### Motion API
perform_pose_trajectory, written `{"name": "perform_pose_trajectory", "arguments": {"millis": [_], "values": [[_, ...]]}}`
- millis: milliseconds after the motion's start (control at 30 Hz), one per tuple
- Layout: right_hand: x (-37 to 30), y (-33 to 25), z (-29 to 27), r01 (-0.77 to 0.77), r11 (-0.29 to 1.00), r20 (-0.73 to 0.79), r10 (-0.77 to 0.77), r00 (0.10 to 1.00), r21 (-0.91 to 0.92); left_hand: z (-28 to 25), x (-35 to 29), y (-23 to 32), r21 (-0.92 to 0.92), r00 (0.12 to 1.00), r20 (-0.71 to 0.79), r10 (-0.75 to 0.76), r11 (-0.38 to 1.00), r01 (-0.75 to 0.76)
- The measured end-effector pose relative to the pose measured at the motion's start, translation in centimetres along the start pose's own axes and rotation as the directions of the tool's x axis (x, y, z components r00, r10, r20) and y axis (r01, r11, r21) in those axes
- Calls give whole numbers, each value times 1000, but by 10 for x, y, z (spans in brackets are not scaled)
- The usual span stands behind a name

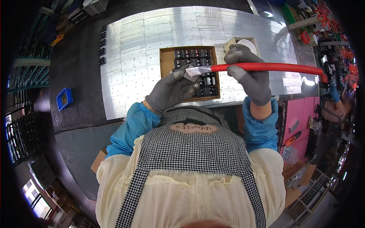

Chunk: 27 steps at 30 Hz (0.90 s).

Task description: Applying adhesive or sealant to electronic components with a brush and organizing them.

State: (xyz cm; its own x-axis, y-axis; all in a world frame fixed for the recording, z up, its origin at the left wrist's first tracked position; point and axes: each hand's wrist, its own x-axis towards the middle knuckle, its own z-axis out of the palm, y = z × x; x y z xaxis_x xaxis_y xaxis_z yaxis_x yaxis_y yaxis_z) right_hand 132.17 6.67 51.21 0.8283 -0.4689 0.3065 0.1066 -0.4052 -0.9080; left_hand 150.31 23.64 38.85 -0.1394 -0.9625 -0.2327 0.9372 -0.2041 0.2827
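A long red-handled brush [266,67] lies across the upper middle, with a silvery neck and a flat pale tip. My right hand [251,74], in a grey glove, is closed around its handle. My left hand [173,90], also gloved in grey, pinches a small dark-grey flat piece [192,78]. The brush's pale tip overlaps this piece, hiding part of it. Just beyond and below the hands sits an open cardboard box [166,57], holding rows of small black blocks [192,53]. My left hand covers the box's lower left corner.
A pale box with a white round item [248,45] stands behind my right hand. The silvery tiled tabletop [133,57] carries a column of black blocks [102,52] along its left edge. Farther left is a blue bin [64,98]. A person [334,108] appears at far right.
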Motion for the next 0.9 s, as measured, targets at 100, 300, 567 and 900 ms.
{"name": "perform_pose_trajectory", "arguments": {"millis": [100,300,567,900], "values": [[4,4,2,56,988,86,-44,995,-146,-2,-3,2,25,999,41,15,1000,-16],[1,2,9,-87,996,-88,88,992,10,-13,-3,8,77,995,92,-25,997,18],[9,1,12,-221,962,39,218,975,160,-21,-2,11,31,959,266,-101,995,96],[16,1,15,-255,965,16,254,967,67,-20,-6,12,77,990,124,-74,995,65]]}}
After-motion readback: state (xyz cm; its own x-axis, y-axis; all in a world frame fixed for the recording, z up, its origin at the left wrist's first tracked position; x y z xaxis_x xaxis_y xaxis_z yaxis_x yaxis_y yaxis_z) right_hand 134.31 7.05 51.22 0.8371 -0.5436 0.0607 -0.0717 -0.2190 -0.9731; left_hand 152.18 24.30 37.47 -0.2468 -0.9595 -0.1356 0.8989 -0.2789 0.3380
